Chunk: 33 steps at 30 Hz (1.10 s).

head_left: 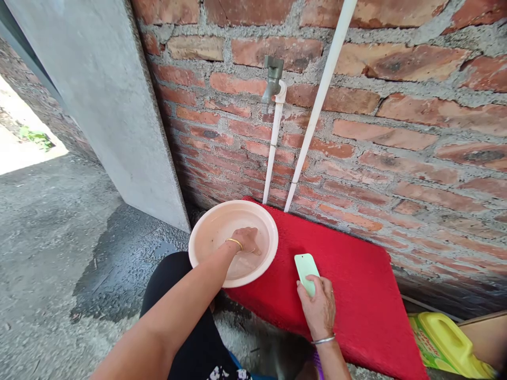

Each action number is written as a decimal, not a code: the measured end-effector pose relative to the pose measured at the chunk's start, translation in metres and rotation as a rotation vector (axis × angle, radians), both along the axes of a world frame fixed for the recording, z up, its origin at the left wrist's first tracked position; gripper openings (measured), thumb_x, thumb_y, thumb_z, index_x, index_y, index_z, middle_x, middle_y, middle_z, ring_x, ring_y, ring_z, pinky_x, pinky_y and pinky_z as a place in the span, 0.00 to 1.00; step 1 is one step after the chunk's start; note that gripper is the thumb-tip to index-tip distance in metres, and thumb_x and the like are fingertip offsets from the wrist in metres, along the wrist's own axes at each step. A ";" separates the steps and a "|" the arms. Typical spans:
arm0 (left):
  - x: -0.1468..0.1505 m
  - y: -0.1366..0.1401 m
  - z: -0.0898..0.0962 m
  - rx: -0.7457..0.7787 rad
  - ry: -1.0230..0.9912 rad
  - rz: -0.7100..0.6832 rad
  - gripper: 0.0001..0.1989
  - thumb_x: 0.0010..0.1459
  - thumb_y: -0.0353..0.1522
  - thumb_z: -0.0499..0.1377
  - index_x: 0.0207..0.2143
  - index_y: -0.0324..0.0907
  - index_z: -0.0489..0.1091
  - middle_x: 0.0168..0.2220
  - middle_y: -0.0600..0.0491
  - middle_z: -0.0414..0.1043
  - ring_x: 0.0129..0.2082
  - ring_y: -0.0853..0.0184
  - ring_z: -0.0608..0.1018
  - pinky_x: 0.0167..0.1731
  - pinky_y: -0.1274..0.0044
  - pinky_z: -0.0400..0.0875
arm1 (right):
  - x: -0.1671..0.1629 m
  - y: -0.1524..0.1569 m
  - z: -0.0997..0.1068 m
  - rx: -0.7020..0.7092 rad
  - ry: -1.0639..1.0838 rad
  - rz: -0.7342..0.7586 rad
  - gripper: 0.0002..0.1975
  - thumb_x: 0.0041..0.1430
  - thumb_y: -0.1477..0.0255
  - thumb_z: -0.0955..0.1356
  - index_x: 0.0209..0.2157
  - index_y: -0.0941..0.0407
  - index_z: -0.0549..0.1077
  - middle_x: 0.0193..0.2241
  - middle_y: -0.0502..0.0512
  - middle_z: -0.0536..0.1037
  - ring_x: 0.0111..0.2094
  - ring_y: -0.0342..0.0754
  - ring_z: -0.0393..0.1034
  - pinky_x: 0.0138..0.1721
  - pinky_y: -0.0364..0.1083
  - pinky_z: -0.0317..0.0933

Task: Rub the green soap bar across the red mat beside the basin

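My left hand (245, 239), with a gold bangle at the wrist, reaches into a pale pink basin (194, 248) of shallow water. Its thumb stands apart from the fingers, which are partly under the surface, and nothing shows in its grasp. A mint-green scrub brush (304, 264) is in my right hand (320, 306), thumb on one side and fingers on the other. The brush has a small hole at its far end; its underside is hidden. It is at the red-covered ledge (356, 285), right of the basin.
A tap (272, 79) juts from the brick wall (396, 126) above the basin, beside white pipes (317, 116). A grey slab (106, 95) leans at the left over wet concrete (127, 264). A yellow jug (447, 343) lies at the lower right.
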<state>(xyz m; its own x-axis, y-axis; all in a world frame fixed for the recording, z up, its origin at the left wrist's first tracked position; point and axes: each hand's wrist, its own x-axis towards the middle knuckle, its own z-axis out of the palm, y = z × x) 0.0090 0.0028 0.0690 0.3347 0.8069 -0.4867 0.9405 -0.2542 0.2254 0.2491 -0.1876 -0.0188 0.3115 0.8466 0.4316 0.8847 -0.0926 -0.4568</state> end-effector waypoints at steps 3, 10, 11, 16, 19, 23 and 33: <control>0.000 -0.001 0.000 0.004 -0.006 -0.002 0.32 0.40 0.45 0.69 0.47 0.42 0.68 0.53 0.42 0.73 0.53 0.49 0.76 0.51 0.63 0.71 | 0.000 0.000 -0.002 0.020 -0.034 0.009 0.22 0.63 0.49 0.61 0.39 0.52 0.74 0.38 0.57 0.71 0.39 0.54 0.67 0.42 0.51 0.61; 0.000 -0.002 0.003 -0.004 -0.015 0.007 0.32 0.40 0.45 0.69 0.47 0.42 0.68 0.53 0.42 0.74 0.52 0.48 0.77 0.50 0.63 0.71 | 0.002 0.000 -0.003 0.110 -0.107 0.029 0.22 0.64 0.49 0.61 0.38 0.53 0.74 0.37 0.56 0.71 0.38 0.53 0.67 0.40 0.51 0.60; 0.000 -0.002 0.003 -0.001 -0.017 0.005 0.32 0.40 0.46 0.69 0.47 0.42 0.68 0.53 0.42 0.74 0.52 0.48 0.77 0.50 0.62 0.71 | 0.001 0.000 -0.003 0.111 -0.112 0.031 0.22 0.64 0.50 0.61 0.38 0.53 0.74 0.37 0.56 0.71 0.38 0.53 0.67 0.40 0.51 0.60; 0.000 -0.002 0.002 0.007 -0.008 -0.001 0.33 0.41 0.46 0.69 0.48 0.41 0.69 0.53 0.40 0.74 0.51 0.49 0.76 0.49 0.63 0.71 | 0.001 0.000 -0.001 0.116 -0.116 0.039 0.21 0.64 0.50 0.61 0.38 0.53 0.74 0.37 0.57 0.71 0.38 0.54 0.67 0.40 0.50 0.60; 0.000 -0.003 0.002 0.016 -0.003 -0.008 0.33 0.41 0.46 0.69 0.48 0.41 0.69 0.52 0.41 0.74 0.51 0.49 0.77 0.49 0.63 0.71 | 0.000 0.000 -0.001 0.119 -0.118 0.037 0.21 0.64 0.50 0.61 0.38 0.53 0.74 0.37 0.57 0.71 0.38 0.54 0.67 0.40 0.50 0.60; 0.000 -0.002 0.002 0.011 0.001 -0.010 0.34 0.41 0.46 0.69 0.49 0.41 0.68 0.53 0.42 0.74 0.51 0.50 0.77 0.49 0.64 0.71 | 0.000 0.000 -0.001 0.123 -0.132 0.034 0.22 0.65 0.50 0.61 0.38 0.53 0.73 0.37 0.56 0.70 0.38 0.54 0.67 0.39 0.50 0.60; 0.000 -0.003 0.003 0.013 -0.011 0.000 0.33 0.41 0.46 0.69 0.48 0.41 0.69 0.53 0.42 0.74 0.51 0.49 0.77 0.50 0.63 0.71 | 0.001 0.001 -0.003 0.121 -0.125 0.032 0.21 0.64 0.51 0.62 0.38 0.53 0.74 0.37 0.57 0.71 0.38 0.54 0.67 0.39 0.51 0.60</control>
<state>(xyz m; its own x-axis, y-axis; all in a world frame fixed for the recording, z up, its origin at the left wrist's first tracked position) 0.0093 -0.0001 0.0716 0.3402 0.8130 -0.4726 0.9380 -0.2576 0.2320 0.2501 -0.1866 -0.0221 0.2227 0.7950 0.5642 0.9368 -0.0144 -0.3495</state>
